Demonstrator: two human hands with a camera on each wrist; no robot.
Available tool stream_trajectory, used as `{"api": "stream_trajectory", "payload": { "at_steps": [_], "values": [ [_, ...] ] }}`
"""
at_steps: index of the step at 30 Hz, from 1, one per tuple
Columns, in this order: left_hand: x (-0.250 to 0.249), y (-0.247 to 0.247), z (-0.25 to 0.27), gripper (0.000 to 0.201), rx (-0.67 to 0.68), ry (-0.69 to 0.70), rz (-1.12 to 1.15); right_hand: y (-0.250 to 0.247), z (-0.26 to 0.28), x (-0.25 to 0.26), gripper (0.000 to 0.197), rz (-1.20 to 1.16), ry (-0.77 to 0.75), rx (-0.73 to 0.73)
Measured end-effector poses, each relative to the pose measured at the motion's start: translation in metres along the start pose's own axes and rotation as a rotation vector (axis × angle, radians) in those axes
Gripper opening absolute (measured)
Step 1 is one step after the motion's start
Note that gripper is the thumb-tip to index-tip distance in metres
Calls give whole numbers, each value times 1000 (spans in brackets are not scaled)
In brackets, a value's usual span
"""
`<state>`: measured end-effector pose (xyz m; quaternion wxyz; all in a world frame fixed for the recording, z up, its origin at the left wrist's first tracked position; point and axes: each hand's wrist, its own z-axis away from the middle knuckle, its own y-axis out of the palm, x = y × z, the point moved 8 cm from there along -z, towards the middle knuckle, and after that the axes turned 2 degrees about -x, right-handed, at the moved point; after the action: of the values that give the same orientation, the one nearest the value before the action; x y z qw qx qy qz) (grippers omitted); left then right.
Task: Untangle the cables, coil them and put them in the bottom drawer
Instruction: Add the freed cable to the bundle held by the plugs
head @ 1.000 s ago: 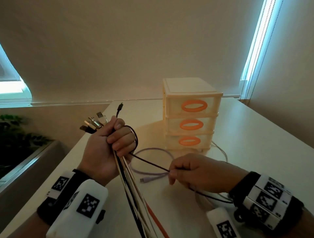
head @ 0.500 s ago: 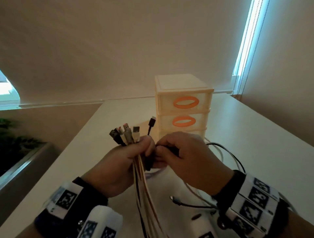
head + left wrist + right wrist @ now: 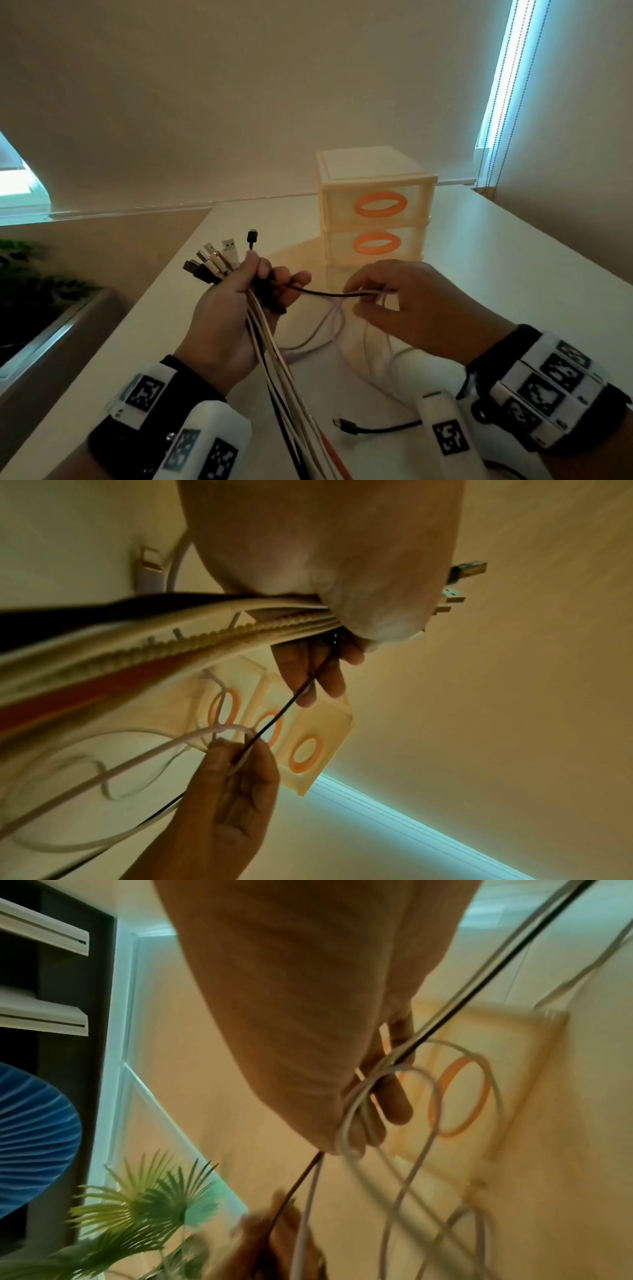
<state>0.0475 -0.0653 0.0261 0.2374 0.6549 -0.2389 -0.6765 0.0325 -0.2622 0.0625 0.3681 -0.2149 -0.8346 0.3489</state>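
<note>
Untangling underway: left hand (image 3: 236,308) grips the cable bundle (image 3: 274,359); right hand (image 3: 407,308) pinches the black cable (image 3: 322,292). Coiling and stowing in the bottom drawer (image 3: 219,710) remain.

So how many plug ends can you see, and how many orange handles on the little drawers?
Plug ends of the cables sticking up from the left hand: 5
Plug end lying loose on the table: 1
Orange handles on the drawers, all seen from the left wrist: 3
Total: 9
</note>
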Motion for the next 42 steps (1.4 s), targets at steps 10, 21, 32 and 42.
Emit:
{"api": "stream_trajectory", "payload": {
  "at_steps": [10, 21, 32, 42],
  "values": [
    [-23, -23, -9, 41, -160, 76, 12, -44, 5, -65, 47, 34, 234, -134],
    [-25, -30, -14, 42, -192, 69, 4, -47, 14, -55, 52, 72, 258, 69],
    [-8, 3, 2, 42, -23, 44, -23, 57, -5, 47, 20, -205, 130, 252],
    [-6, 17, 5, 39, 264, -142, 224, 49, -6, -8, 23, -118, 256, 269]
  ]
}}
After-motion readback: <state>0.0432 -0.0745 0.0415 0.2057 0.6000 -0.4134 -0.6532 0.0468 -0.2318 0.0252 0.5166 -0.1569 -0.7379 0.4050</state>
